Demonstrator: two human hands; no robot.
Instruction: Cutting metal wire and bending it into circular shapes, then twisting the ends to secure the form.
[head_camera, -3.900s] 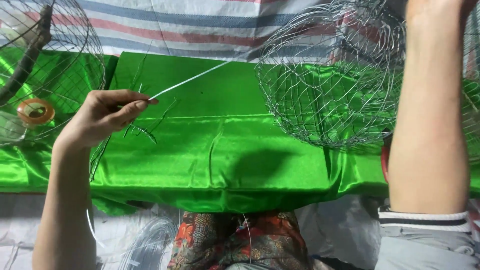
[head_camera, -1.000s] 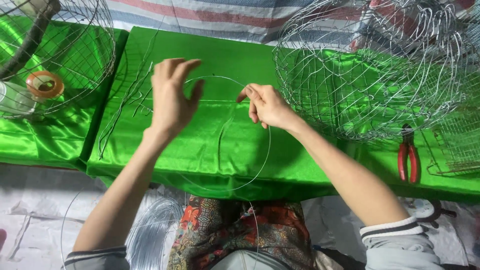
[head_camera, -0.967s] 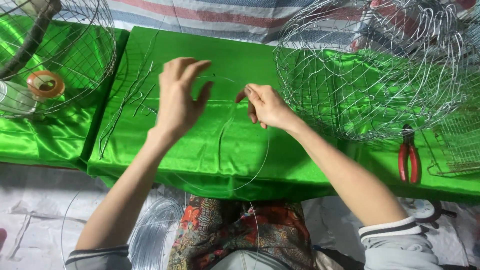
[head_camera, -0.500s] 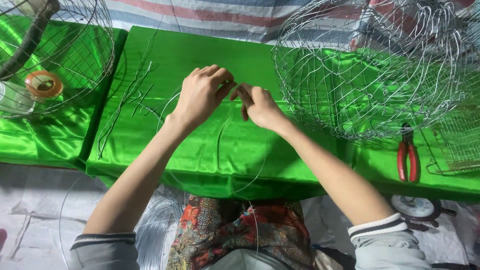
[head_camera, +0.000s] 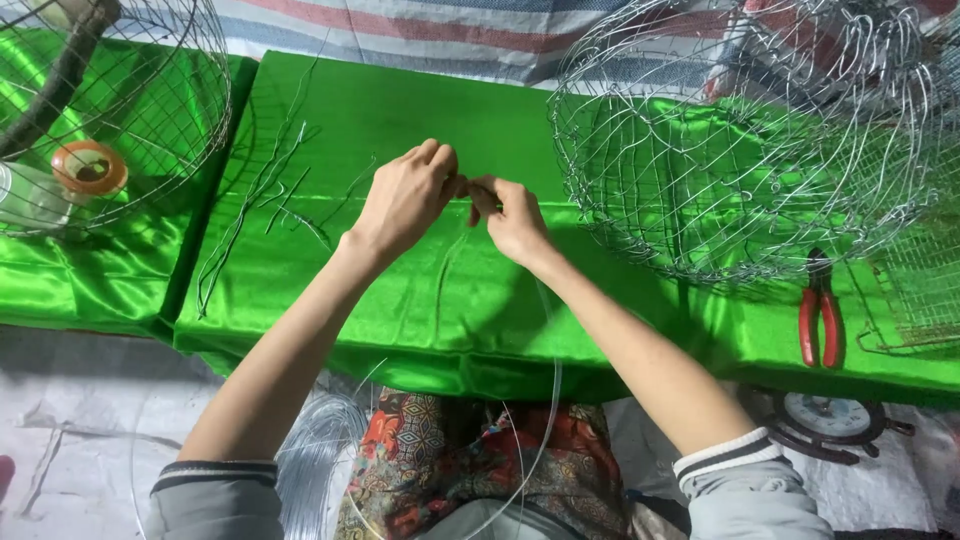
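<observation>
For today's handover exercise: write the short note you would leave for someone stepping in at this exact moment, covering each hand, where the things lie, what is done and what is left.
Left hand: fingertips pinched on the thin wire over the green cloth.
Right hand: pinching the same wire, fingertips meeting the left's.
The wire curves from the hands down past the table edge toward the lap.
Loose cut wires lie on the cloth to the left; a finished-looking wire basket stands right, red-handled pliers beside it; a wire coil sits on the floor.
Done: both hands have hold of the wire at one point.
Left: any join or bend there is hidden by the fingers, so check it.
</observation>
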